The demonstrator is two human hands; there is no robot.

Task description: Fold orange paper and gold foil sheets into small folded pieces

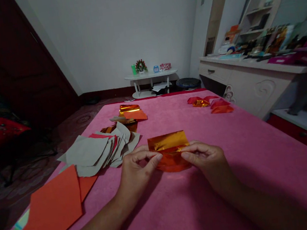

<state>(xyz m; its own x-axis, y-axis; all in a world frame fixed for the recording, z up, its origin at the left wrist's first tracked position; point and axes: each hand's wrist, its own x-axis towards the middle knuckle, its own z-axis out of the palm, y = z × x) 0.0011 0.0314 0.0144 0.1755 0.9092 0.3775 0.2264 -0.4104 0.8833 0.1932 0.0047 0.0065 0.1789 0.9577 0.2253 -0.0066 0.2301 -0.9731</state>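
Between my two hands is a sheet of shiny gold-orange foil paper (168, 142), creased across its middle, with its lower part curving down toward me. My left hand (138, 166) pinches the left end of the crease between thumb and fingers. At the right end, my right hand (206, 157) grips the same sheet in a matching pinch. The foil is held just over the pink cloth (167, 212); whether it touches the cloth I cannot tell. Some fingertips are hidden behind the sheet.
Left of my hands lie a stack of grey paper sheets (90, 150), orange paper (55, 201) and more gold foil (129, 109). Folded red and gold paper pieces (201, 103) rest at the far right. Beyond stand a small white table (150, 75) and a cluttered dresser (250, 74).
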